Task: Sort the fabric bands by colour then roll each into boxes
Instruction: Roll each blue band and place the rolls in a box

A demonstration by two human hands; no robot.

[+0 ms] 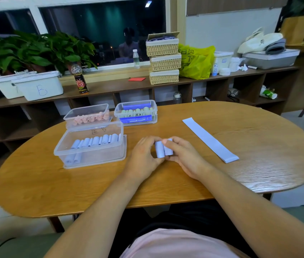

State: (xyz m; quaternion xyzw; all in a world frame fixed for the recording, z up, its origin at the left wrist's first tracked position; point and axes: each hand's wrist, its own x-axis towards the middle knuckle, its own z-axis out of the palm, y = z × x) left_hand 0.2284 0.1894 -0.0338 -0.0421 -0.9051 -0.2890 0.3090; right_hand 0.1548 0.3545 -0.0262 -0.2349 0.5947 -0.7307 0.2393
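Dark window glass (102, 25), potted plants (35, 51) and stacked wicker baskets (164, 58) are seen behind a long shelf (110, 86); nearer, an oval wooden counter (240, 174) carries the work. At its centre a pale blue rolled band (163, 150) is gripped between the left hand (143, 155) and the right hand (182, 155). The fingers (166, 140) of both hands are curled closely round it and pressed on the coil from either side, presumably so that the stretchy fabric cannot spring open. Whether the roll rests on the wood or is lifted just clear cannot be told.

At nine o'clock from the hands, near them, the blue box (91, 161) stands without a lid on top. A row of like-coloured rolls is packed along its far side and two more lie at its near left corner. It seems to be placed close so that the roll can be dropped in with a short reach. At eleven o'clock the pink box (69, 118) holds pink rolls. At twelve o'clock the green box (153, 112), filled with pale green rolls, appears closed under blue clasps, which suggests that colour is finished. At two o'clock one flat band (209, 139) of the same blue is laid out straight, apparently the only one left unrolled on the counter.
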